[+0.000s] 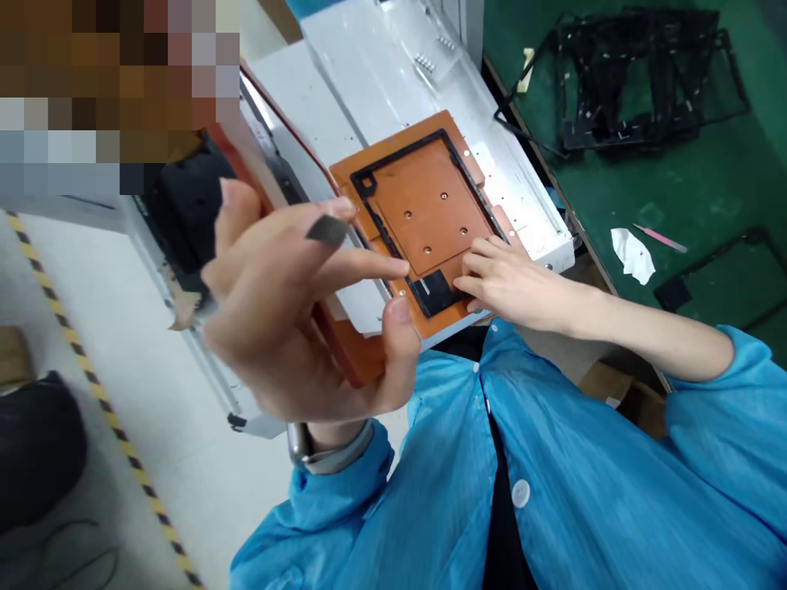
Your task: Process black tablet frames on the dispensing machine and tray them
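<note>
My left hand (276, 303) is raised close to the camera, index finger and thumb stretched apart. A small dark grey piece (327, 230) sits between its fingers. Below lies an orange-brown fixture plate (439, 123) with a thin black frame (399, 152) set in it and a black panel (438, 293) at the frame's near end. The left index fingertip appears beside the frame's near left corner. My right hand (507, 279) has its fingers bent together on the frame's near right part; the fingertips are partly hidden. An orange-brown bar (357, 352) passes behind my left palm.
A white metal base (529, 221) supports the plate. On the green surface (590, 205) at right are black frames (639, 82), a white scrap (633, 254), a pink pointed tool (661, 238) and another thin frame (729, 283). Black-yellow tape (98, 385) runs along the left.
</note>
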Tool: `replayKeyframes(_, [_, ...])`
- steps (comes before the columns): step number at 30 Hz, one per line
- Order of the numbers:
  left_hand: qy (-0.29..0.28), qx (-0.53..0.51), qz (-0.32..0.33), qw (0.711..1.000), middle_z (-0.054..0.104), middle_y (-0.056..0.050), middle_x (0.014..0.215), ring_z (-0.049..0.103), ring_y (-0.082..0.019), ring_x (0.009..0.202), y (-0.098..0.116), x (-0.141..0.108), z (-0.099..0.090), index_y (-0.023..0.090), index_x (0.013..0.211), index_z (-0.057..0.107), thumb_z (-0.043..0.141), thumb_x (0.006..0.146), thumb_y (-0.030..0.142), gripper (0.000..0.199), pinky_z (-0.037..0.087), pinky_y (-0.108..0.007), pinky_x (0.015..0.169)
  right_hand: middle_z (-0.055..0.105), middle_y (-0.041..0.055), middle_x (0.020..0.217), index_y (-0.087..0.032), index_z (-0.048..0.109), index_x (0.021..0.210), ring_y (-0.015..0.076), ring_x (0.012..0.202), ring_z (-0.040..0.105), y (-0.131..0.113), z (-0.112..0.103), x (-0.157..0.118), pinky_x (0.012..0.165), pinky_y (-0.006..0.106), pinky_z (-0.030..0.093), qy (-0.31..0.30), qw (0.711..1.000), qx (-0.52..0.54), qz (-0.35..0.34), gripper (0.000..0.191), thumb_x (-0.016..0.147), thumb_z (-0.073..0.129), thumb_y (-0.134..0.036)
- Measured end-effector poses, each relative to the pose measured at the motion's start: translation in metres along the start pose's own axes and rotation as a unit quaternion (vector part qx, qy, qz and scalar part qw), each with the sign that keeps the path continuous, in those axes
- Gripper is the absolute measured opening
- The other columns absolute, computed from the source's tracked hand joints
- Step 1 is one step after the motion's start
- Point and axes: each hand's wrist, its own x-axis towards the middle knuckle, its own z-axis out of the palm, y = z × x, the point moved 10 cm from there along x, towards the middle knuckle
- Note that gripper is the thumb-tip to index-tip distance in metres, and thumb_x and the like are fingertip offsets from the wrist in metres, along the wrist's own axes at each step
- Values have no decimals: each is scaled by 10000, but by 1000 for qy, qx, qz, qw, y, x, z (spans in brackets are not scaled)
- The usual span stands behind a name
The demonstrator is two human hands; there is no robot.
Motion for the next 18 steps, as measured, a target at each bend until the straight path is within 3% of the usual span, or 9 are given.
replayKeyframes(2, [2, 16, 141, 990, 821, 36, 1002, 759, -293, 1277, 29, -6, 2, 322, 1417, 630, 794, 959, 342, 488, 369, -715, 1376, 658, 78, 952, -204, 751, 893, 286, 1073, 586, 5, -2, 4, 990, 474, 523, -8, 1000, -11, -19, 134, 1014, 811, -204])
replayKeyframes(4, [15, 23, 217, 976, 817, 14, 1040, 750, -297, 1296, 48, -12, 5, 281, 1596, 515, 719, 970, 183, 666, 390, -769, 1342, 658, 86, 955, -191, 748, 888, 279, 1053, 577, 5, -9, 1, 977, 463, 523, -19, 999, -24, -27, 145, 1028, 786, -195])
replayKeyframes(7, [10, 27, 209, 978, 795, -19, 1025, 739, -313, 1313, 53, -13, 10, 198, 1628, 466, 646, 993, 111, 666, 374, -834, 1310, 682, 122, 1025, -153, 772, 1007, 280, 1059, 573, -4, -31, -25, 956, 448, 533, -2, 999, -53, -14, 140, 1091, 661, -167])
replayKeyframes(9, [3, 26, 184, 983, 796, -14, 1009, 730, -312, 1335, 50, -13, 12, 252, 1650, 442, 648, 984, 90, 716, 383, -809, 1312, 702, 141, 1085, -140, 776, 1112, 275, 1073, 574, -11, -51, -51, 936, 425, 545, 48, 996, -74, 5, 196, 1120, 581, -148])
replayKeyframes(12, [19, 16, 201, 979, 801, 0, 969, 753, -316, 1275, 51, -16, 10, 300, 1662, 453, 698, 907, 66, 827, 443, -751, 1281, 730, 152, 1158, -136, 758, 1234, 259, 1078, 590, -26, -74, -92, 917, 398, 557, 136, 983, -119, 14, 285, 1130, 496, -95])
replayKeyframes(18, [8, 9, 221, 975, 803, -31, 949, 762, -315, 1238, 46, -15, 17, 234, 1666, 452, 732, 863, 44, 871, 454, -708, 1281, 765, 159, 1172, -73, 723, 1295, 261, 1105, 634, -51, -86, -133, 922, 402, 584, 206, 954, -215, 28, 299, 1138, 469, -80])
